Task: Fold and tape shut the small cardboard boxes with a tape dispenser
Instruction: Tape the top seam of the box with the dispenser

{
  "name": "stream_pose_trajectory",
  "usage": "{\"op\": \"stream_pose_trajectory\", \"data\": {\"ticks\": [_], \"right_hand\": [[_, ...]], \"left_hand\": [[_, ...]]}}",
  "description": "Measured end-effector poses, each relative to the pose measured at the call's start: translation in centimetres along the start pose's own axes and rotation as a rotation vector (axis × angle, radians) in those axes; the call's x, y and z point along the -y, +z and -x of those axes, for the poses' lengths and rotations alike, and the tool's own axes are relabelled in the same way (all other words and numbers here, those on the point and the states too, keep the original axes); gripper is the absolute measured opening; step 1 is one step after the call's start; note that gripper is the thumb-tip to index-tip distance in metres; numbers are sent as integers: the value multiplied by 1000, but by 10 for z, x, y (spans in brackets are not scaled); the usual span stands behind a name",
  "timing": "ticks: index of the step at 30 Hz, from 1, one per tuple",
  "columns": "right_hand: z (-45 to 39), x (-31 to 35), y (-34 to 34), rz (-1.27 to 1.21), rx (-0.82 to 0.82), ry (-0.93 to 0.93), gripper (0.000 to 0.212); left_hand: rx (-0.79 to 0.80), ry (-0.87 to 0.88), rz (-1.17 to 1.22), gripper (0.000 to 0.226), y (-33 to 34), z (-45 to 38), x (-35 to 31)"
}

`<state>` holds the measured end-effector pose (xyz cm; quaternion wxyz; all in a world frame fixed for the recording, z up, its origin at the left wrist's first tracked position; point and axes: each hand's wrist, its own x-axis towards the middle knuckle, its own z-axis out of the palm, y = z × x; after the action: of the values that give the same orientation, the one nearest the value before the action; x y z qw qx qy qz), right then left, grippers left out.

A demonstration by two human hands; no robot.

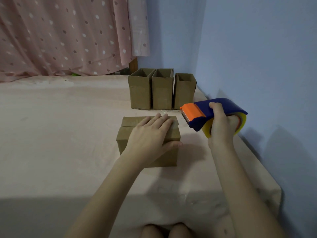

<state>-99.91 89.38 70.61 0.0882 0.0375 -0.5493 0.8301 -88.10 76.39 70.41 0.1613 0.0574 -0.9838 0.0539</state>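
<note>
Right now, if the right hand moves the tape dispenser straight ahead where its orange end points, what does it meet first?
Probably the closed box under the left hand, near its far right corner; depth is unclear.

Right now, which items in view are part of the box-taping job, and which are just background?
In the job:
- closed box under the flat left hand
- tape dispenser gripped in the right hand, held off the box
- three open boxes standing in a row behind

Just there:
- pink dotted curtain
- pink cloth covering the surface
- blue wall
</note>
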Motion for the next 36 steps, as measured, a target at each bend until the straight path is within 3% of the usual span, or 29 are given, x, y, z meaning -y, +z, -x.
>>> {"op": "stream_pose_trajectory", "data": {"ticks": [12,14,17,36], "right_hand": [[-11,25,-16,-53,-91,51,16],[-17,28,-28,25,-89,-7,11],[-17,23,-38,171,-33,-109,36],[0,-8,-11,726,82,-397,52]], "left_hand": [[-4,25,26,85,2,0,1],[-12,28,41,84,3,-2,2],[-13,33,73,79,2,-2,2],[48,37,9,66,-1,-3,-4]]}}
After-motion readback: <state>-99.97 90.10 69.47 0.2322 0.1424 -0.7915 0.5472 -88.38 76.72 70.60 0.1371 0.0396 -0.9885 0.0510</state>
